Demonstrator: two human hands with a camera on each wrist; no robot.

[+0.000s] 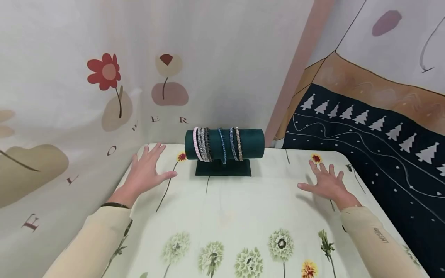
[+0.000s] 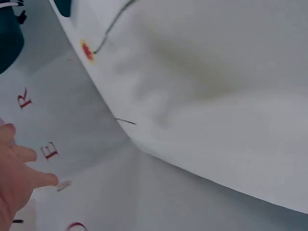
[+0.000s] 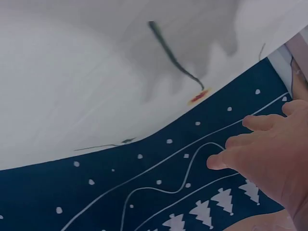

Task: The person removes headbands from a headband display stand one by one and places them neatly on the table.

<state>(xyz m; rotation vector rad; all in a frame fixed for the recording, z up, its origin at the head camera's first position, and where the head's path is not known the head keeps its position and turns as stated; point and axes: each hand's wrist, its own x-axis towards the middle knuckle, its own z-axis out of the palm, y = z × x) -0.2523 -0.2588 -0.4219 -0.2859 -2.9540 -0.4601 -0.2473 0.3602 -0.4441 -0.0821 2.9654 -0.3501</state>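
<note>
A dark-green, velvety cylindrical stand (image 1: pixel 252 143) bearing slim multicoloured bracelets (image 1: pixel 223 145) stands near the white, flower-printed surface's (image 1: pixel 243 204) far edge, between both hands. Left hand (image 1: pixel 145 172) and right hand (image 1: pixel 328 184) hover empty, fingers spread wide.

Soft, diffuse light — blurry shadows of the hands (image 1: pixel 146 170) on the pale tablecloth (image 1: pixel 250 204) — dimmer wrist views.
</note>
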